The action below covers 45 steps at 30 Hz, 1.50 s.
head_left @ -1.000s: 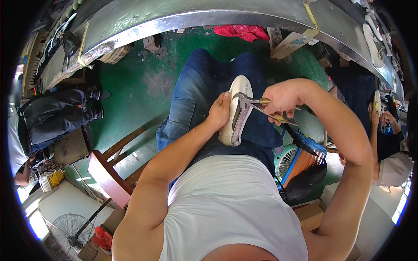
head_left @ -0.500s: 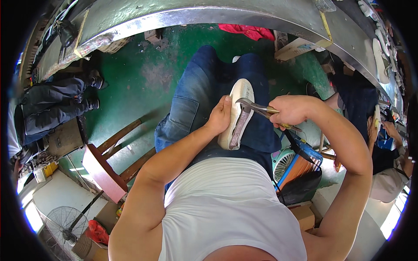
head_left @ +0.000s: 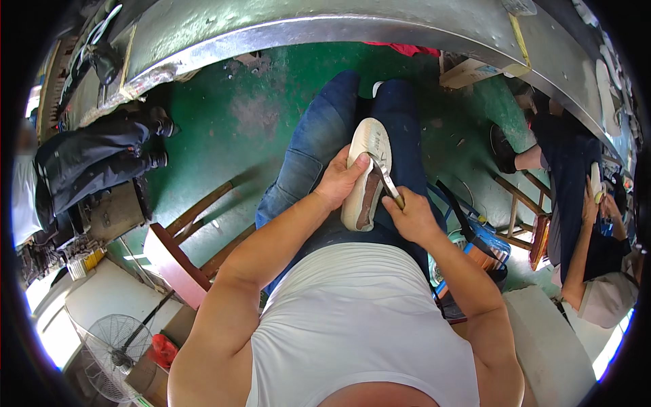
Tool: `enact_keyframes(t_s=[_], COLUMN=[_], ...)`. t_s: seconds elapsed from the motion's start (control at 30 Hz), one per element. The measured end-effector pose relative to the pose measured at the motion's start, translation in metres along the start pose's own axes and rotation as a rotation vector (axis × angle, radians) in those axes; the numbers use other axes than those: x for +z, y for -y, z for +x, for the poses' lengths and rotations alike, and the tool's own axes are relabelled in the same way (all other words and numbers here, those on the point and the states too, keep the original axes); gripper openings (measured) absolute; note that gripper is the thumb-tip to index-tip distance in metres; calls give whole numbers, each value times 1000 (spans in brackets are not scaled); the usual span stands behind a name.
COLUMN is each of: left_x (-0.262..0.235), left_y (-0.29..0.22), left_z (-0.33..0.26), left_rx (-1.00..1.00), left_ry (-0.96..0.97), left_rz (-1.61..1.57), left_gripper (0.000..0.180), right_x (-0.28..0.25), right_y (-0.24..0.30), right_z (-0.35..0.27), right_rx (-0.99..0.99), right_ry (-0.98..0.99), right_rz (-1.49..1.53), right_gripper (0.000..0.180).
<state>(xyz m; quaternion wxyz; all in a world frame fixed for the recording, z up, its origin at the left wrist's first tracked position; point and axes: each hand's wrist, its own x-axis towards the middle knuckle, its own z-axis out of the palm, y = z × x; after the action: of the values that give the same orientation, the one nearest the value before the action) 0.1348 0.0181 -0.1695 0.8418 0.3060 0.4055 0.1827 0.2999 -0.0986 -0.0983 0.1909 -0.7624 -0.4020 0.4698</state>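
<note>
A cream shoe upper on a last [head_left: 365, 169] lies sole side up on my lap, over my blue jeans [head_left: 319, 136]. My left hand [head_left: 342, 180] grips its left edge, thumb across the top rim. My right hand [head_left: 410, 216] holds metal lasting pliers [head_left: 385, 173], whose jaws touch the shoe's right edge near the middle. A brown insole patch shows in the lower half of the shoe.
A long grey metal workbench [head_left: 305, 27] curves across the top. A wooden stool [head_left: 183, 251] stands at my left, a floor fan [head_left: 115, 346] at lower left. A blue basket [head_left: 485, 241] sits at my right. Another person [head_left: 583, 224] sits at the right, and someone in dark trousers [head_left: 88, 163] at the left.
My right hand swung the pliers from the shoe's upper right down toward my body, so the jaws now meet the shoe's mid right edge. The left hand kept its grip.
</note>
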Motion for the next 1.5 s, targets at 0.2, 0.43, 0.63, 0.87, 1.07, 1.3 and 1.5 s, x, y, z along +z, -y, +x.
enact_keyframes(t_s=[0.2, 0.43, 0.63, 0.87, 1.07, 1.3, 1.5], left_x=[12, 9, 10, 20, 25, 32, 37], left_y=[-5, -5, -3, -3, -23, -38, -41], left_z=[-1, -3, -3, -4, 2, 12, 13], left_rx=[-39, -36, -41, -63, -142, -241, -263], left_ry=[-28, -33, -19, -75, -111, -204, -233], left_rz=[-33, -106, -110, -127, -27, 149, 304], left_gripper=[59, 56, 53, 53, 51, 41, 47], right_x=[-62, 27, -44, -20, 26, -65, -74], right_y=[10, -9, -11, -13, -20, -40, 12], right_z=[25, -2, 23, 18, 3, 18, 37], right_rx=[302, -38, 250, 167, 144, 368, -183], right_ry=[635, 38, 690, 453, 224, 697, 202], right_rz=[526, 220, 633, 563, 882, 940, 277], right_gripper=[26, 23, 34, 25, 23, 29, 41])
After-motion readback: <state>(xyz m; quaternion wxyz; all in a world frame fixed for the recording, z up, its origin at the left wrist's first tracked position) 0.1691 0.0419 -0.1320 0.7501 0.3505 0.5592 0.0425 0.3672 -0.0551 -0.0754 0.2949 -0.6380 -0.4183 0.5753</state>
